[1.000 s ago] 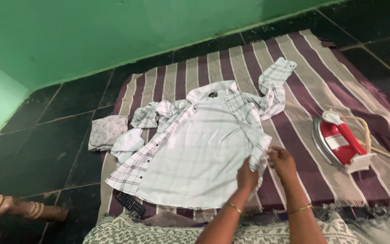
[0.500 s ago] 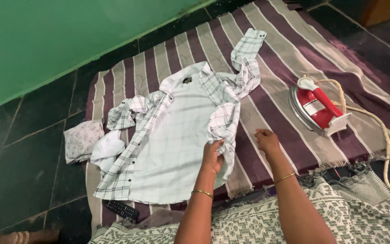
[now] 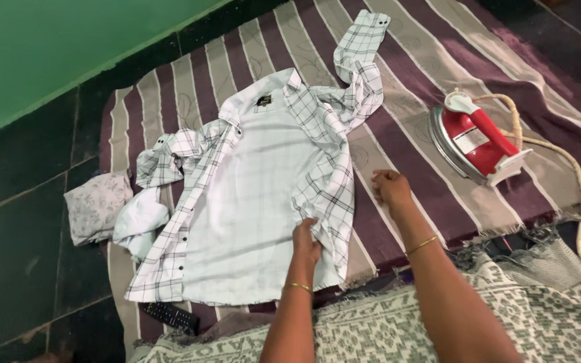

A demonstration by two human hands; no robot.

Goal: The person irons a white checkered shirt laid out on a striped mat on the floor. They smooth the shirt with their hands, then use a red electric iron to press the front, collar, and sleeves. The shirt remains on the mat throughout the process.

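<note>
Your left hand (image 3: 306, 240) lies flat, fingers together, on the inner lining of the white checked shirt (image 3: 257, 181), just beside the right front panel, pressing rather than gripping; your right hand (image 3: 390, 186) rests loosely curled on the purple-and-beige striped mat (image 3: 398, 141), off the shirt's right edge and holding nothing. The shirt lies opened, inside up, in the middle of the mat, collar towards the green wall (image 3: 48, 47). To the right of the shirt a red-and-white electric iron (image 3: 475, 144) stands tipped on its heel, its pale cord (image 3: 573, 181) looping off the mat's edge. That cord is the main hazard: your right forearm lies between shirt and iron, and a snag could topple the soleplate onto the mat or your wrist. Whether the iron is hot cannot be told. The folded-over right panel may also crease if you press it as it lies. A black remote control (image 3: 169, 316) below the shirt's hem could catch the fabric. Compared with half a second ago, your left hand has let go of the panel edge and flattened, and your right hand has moved further from the shirt.
</note>
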